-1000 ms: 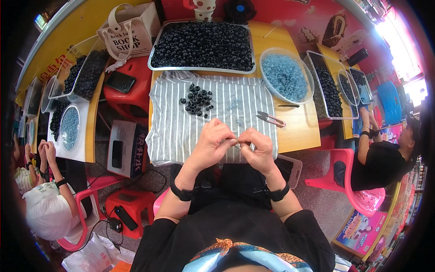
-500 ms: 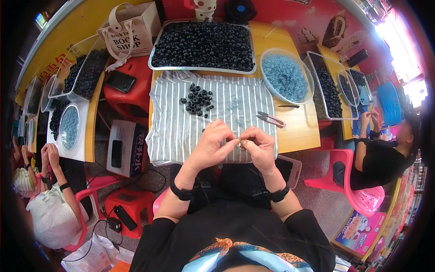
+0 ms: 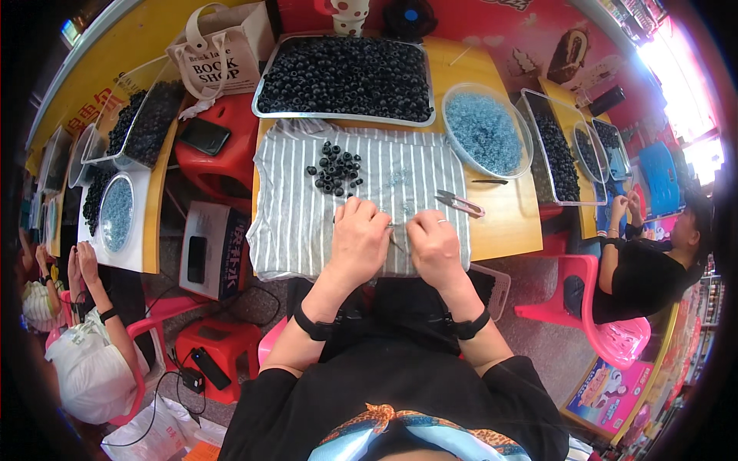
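Pinched between both sets of fingertips is something small and thin that I cannot make out; my left hand point(image 3: 357, 238) and right hand point(image 3: 434, 246) are curled closed around it, knuckles up, almost touching each other. I hold them low over the near edge of the grey striped cloth point(image 3: 292, 207), which covers my side of the yellow table point(image 3: 503, 219).

On that cloth, just beyond my left hand, I see a small heap of black beads point(image 3: 337, 169). At the cloth's right edge, near my right hand, lie metal pliers point(image 3: 459, 203), partly on bare table. Past the cloth's far edge sits a big tray of black beads point(image 3: 346, 77), and right of that tray a round clear bowl of blue beads point(image 3: 486, 132). Left of the cloth, off the table, stands a red stool point(image 3: 223, 165) with a dark phone point(image 3: 204, 136) on it.
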Demonstrator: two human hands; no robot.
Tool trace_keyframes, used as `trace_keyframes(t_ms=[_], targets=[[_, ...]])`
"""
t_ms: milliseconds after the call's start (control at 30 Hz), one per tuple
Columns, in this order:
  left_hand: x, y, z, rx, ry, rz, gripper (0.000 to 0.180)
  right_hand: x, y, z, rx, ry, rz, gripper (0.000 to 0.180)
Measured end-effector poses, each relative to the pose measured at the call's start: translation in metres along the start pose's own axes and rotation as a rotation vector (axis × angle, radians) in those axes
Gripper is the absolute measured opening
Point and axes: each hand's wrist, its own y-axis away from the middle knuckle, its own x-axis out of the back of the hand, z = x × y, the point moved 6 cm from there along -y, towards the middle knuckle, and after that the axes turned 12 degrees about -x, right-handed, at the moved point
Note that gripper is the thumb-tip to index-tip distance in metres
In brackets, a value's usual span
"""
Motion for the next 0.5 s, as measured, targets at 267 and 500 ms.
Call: trace_keyframes(t_ms=[267,500], targets=[[0.006,-0.004,-0.007,0.028,-0.006,0.099,0.012,-0.003,0.004,-0.026,0.264,0.484,-0.166,0.020],[0.004,0.001,-0.007,0.035,0.049,0.116,0.014,0.012,-0.008,-0.009,0.037,0.047,-0.122,0.020]])
